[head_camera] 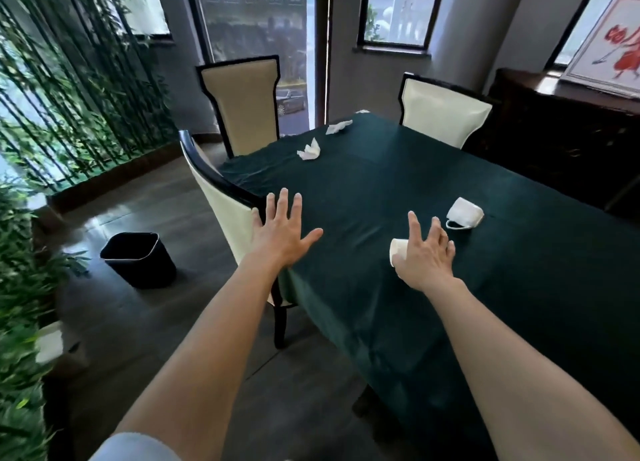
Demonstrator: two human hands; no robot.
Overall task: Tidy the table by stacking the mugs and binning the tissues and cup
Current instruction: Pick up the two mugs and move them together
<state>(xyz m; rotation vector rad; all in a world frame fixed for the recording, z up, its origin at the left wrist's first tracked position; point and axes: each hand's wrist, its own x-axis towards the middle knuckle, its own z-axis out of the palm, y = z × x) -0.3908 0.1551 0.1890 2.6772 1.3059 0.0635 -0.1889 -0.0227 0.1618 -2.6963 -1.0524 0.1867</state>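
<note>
A white cup (397, 251) lies on its side on the dark green tablecloth (381, 190), its open end toward the left. My right hand (425, 252) hovers right over it with fingers spread, nothing gripped. Just beyond that hand a white mug (464, 213) lies tipped over, handle toward me. Two crumpled white tissues rest further off: one (309, 150) near the table's left edge, another (338, 127) near the far corner. My left hand (282, 228) is open, palm down, above the table's left edge by a chair back.
A black bin (138, 259) stands on the dark floor to the left of the table. Cream chairs with dark frames sit at the left side (225, 197) and at the far end (445, 112). Bamboo plants line the left wall; a dark sideboard (554, 128) stands at right.
</note>
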